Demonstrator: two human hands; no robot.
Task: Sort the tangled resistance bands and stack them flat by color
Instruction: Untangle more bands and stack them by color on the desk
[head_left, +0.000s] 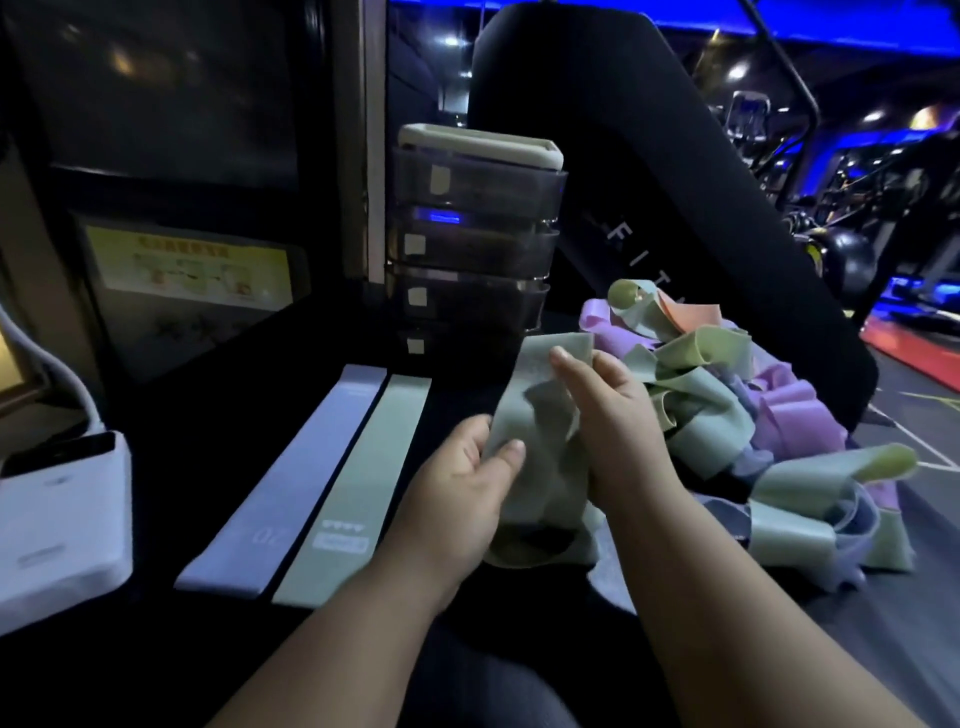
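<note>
Head: hands (457, 483) at green band (524, 374) edges

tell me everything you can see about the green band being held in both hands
The green band is a wide, pale sage strip of matte, rubbery-looking material, crumpled and folded rather than flat. It is held roughly upright, its lower end curling under. The left hand grips its left edge, thumb on the front; the right hand pinches its upper right part.
</note>
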